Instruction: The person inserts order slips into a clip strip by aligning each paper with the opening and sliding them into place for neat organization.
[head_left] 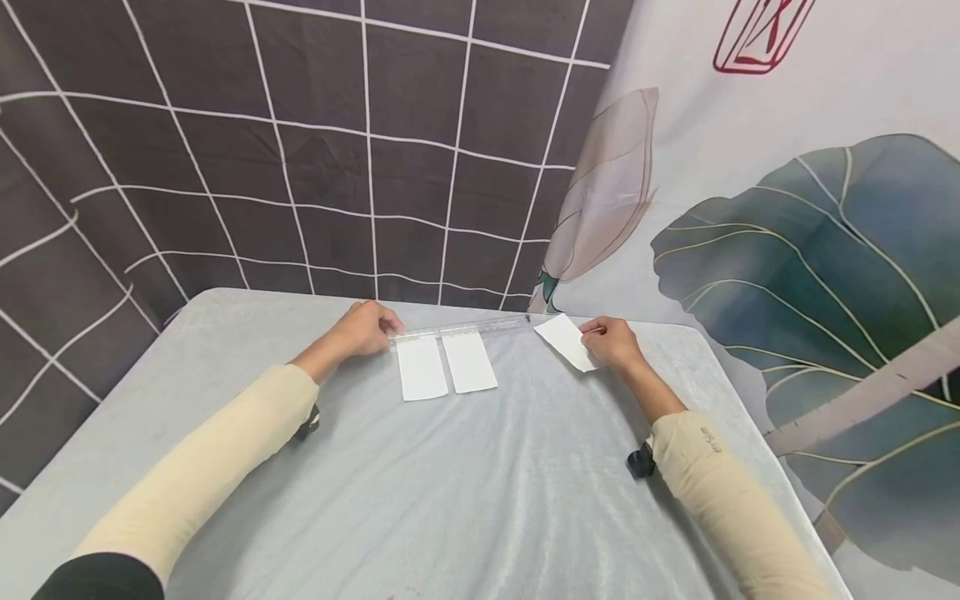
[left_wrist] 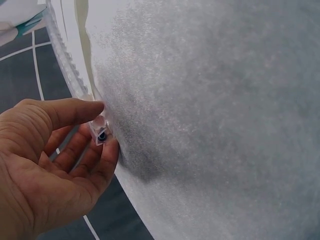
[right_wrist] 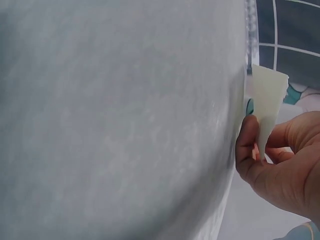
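- The left hand (head_left: 367,327) pinches the left end of a clear ruler (head_left: 465,327) that lies across the far side of the worktop (head_left: 480,483). In the left wrist view thumb and fingers (left_wrist: 80,112) close on the ruler's end (left_wrist: 101,131).
- Two white cards (head_left: 446,365) lie flat side by side, touching or nearly so. Their top edges are tucked against the ruler, and perhaps under it; which, I cannot tell.
- The right hand (head_left: 611,342) pinches a third card (head_left: 567,340) by its near edge. The card is tilted and lifted off the cloth, just beside the ruler's right end. The right wrist view shows it standing up between thumb and fingers (right_wrist: 248,142).
- Step in hand, as I judge it: lining cards up in a row along the ruler, with two placed and the third on its way.
- The next move would call for bringing the held card left and turning it square. It would then go flat next to the second card with its top edge at the ruler, while the left hand keeps the ruler from shifting.
- Containers: none in view; nothing is held in anything. The worktop's pale cloth carries only the ruler and cards.
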